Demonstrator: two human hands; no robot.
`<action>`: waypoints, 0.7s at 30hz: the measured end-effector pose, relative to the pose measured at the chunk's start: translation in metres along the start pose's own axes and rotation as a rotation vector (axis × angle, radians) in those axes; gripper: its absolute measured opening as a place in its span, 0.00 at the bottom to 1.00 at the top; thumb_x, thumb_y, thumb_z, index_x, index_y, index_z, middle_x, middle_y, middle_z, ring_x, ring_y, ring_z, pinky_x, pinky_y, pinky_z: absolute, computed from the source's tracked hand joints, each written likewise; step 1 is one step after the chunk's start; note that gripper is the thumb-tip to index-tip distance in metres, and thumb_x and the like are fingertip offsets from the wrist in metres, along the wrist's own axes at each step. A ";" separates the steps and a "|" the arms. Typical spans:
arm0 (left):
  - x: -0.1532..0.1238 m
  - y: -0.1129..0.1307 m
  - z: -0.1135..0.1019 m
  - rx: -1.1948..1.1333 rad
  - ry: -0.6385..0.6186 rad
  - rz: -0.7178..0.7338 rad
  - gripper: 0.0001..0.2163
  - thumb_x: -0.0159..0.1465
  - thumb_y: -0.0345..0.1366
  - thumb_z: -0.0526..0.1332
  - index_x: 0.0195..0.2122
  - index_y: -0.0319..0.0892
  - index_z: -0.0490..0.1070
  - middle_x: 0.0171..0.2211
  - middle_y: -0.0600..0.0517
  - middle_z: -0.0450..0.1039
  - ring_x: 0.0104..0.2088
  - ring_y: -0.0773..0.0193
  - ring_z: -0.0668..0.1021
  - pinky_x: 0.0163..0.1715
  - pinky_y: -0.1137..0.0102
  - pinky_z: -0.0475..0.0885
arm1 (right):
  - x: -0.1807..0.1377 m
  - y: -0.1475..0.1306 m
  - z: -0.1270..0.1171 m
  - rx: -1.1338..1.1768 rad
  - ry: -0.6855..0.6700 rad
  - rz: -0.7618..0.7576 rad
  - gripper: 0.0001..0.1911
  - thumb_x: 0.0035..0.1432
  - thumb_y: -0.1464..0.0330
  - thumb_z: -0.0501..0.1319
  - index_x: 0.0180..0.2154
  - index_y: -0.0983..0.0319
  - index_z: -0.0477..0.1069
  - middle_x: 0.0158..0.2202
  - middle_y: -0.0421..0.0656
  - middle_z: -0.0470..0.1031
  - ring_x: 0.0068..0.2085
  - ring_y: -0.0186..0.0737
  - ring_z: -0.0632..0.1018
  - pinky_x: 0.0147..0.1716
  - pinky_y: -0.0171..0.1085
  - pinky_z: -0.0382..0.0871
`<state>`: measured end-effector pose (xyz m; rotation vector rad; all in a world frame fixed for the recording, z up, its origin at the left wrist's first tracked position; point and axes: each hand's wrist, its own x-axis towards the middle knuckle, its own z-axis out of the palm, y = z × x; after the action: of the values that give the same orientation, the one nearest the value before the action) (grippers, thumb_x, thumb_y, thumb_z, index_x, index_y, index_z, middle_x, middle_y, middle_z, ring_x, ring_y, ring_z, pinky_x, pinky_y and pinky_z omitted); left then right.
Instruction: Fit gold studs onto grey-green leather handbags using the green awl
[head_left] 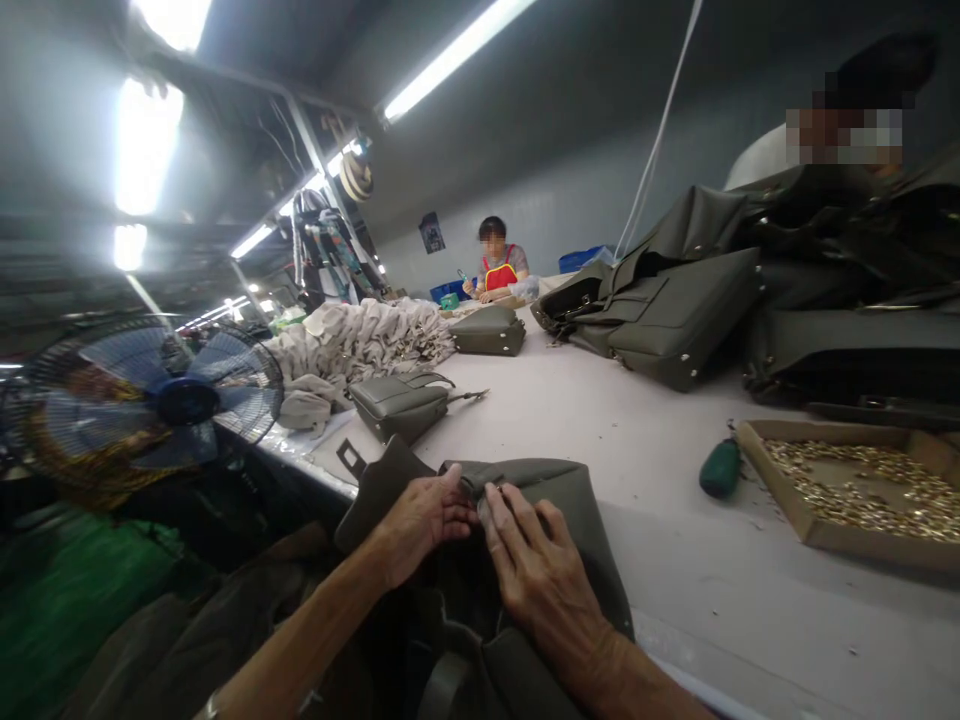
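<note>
A dark olive-grey handbag (562, 490) lies at the table's near edge, its opening facing me. My left hand (424, 525) is closed on the rim of the bag, thumb on top and fingers curled. Close beside it, my right hand (544, 560) pinches the same rim with bent fingers. Whatever small part lies between the fingertips is hidden. A bag flap (386, 490) sticks out to the left of my left hand.
Right of the bag, a green-handled tool (720, 468) lies beside a cardboard tray (799, 515) of small gold-coloured metal pieces. Finished-looking bags (675, 320) are piled behind. A smaller bag (401, 405), pale cloth heap (360, 340) and fan (184, 400) stand left. A person (499, 270) sits beyond.
</note>
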<state>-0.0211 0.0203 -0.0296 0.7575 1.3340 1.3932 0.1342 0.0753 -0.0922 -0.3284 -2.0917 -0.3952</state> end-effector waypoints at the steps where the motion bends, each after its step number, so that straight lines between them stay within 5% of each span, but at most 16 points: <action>1: -0.002 -0.002 -0.001 0.004 -0.007 -0.009 0.19 0.57 0.48 0.67 0.33 0.33 0.72 0.29 0.48 0.71 0.28 0.69 0.76 0.26 0.78 0.72 | -0.001 -0.003 -0.001 0.006 -0.002 -0.003 0.21 0.68 0.77 0.43 0.50 0.75 0.71 0.55 0.55 0.69 0.55 0.56 0.68 0.48 0.51 0.61; 21: -0.018 -0.024 -0.008 -0.090 -0.037 -0.002 0.13 0.58 0.40 0.66 0.37 0.36 0.69 0.30 0.54 0.63 0.25 0.75 0.67 0.21 0.80 0.60 | -0.010 -0.010 -0.008 0.142 -0.092 -0.023 0.20 0.67 0.79 0.44 0.50 0.76 0.71 0.55 0.57 0.68 0.56 0.56 0.67 0.50 0.52 0.57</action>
<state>-0.0176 -0.0022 -0.0505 0.7183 1.2346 1.4216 0.1411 0.0621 -0.0981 -0.2422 -2.2022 -0.2470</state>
